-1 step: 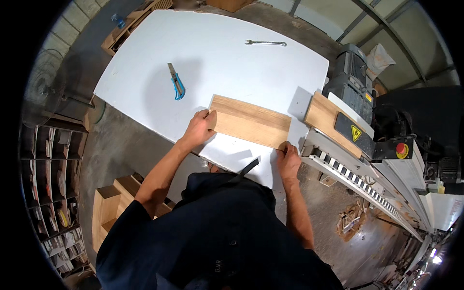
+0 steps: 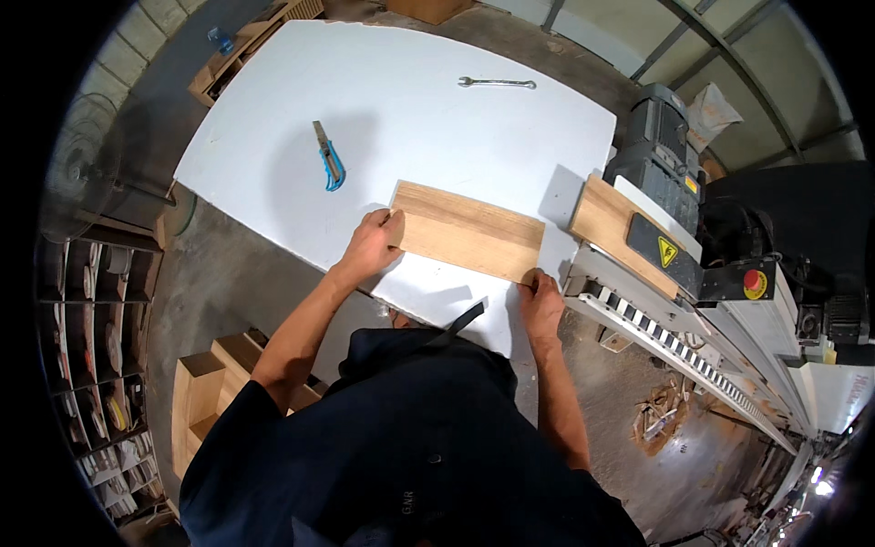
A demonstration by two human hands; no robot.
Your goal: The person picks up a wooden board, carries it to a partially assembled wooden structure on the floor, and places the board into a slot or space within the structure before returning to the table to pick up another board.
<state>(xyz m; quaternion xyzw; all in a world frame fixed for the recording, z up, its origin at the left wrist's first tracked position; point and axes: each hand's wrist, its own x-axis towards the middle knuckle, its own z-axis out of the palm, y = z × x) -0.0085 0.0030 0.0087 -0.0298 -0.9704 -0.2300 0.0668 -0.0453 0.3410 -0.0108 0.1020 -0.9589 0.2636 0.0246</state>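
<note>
A rectangular wood-grain board (image 2: pixel 469 230) lies near the front edge of the white table (image 2: pixel 428 137). My left hand (image 2: pixel 372 244) grips its left end, thumb and fingers closed round the edge. At the near right corner, my right hand (image 2: pixel 543 304) pinches the board between thumb and fingers. Beyond the board to the left rests a blue utility knife (image 2: pixel 331 164) with its blade out. Toward the far edge of the table is a metal combination wrench (image 2: pixel 497 83).
On the right stands a machine with a grey motor (image 2: pixel 658 137), a striped conveyor track (image 2: pixel 656 333) and a red stop button (image 2: pixel 755 281). Shelves (image 2: pixel 105 337) of edging strips and a fan (image 2: pixel 87 169) are at left. Wooden box pieces (image 2: pixel 205 392) sit on the floor beside me.
</note>
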